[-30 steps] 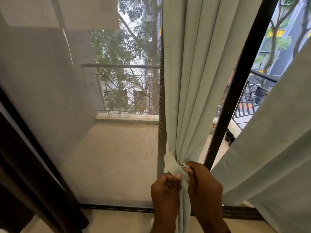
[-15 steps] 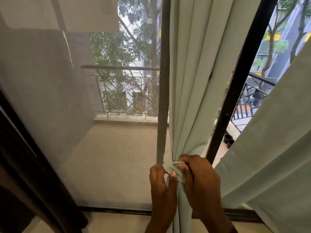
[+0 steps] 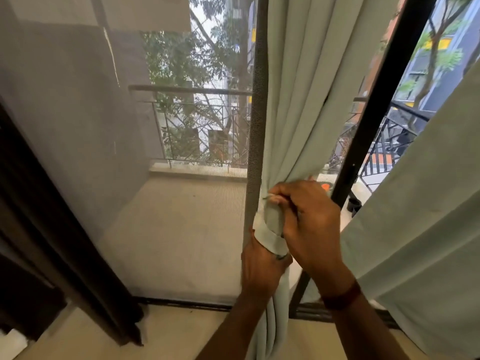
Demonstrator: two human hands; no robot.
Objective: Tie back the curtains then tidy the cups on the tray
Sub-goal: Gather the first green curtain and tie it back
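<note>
A pale green curtain [image 3: 298,100] hangs in the middle of the window, gathered into a narrow bundle at waist height. A matching fabric tie-back band [image 3: 268,236] wraps around that bundle. My left hand [image 3: 259,271] grips the bundle and the band from below. My right hand [image 3: 309,224] sits just above and to the right, pinching the band's end against the gathered cloth. A second pale green curtain [image 3: 428,216] hangs loose at the right. No cups or tray are in view.
A black door frame post [image 3: 384,100] rises behind the gathered curtain. A mesh screen [image 3: 130,178] covers the left pane, with a balcony railing [image 3: 194,90] beyond. A dark brown curtain [image 3: 39,242] hangs at the far left.
My right hand has risen along the bundle, pulling the band's end up. My left hand stays lower on the bundle and the band now loops around it.
</note>
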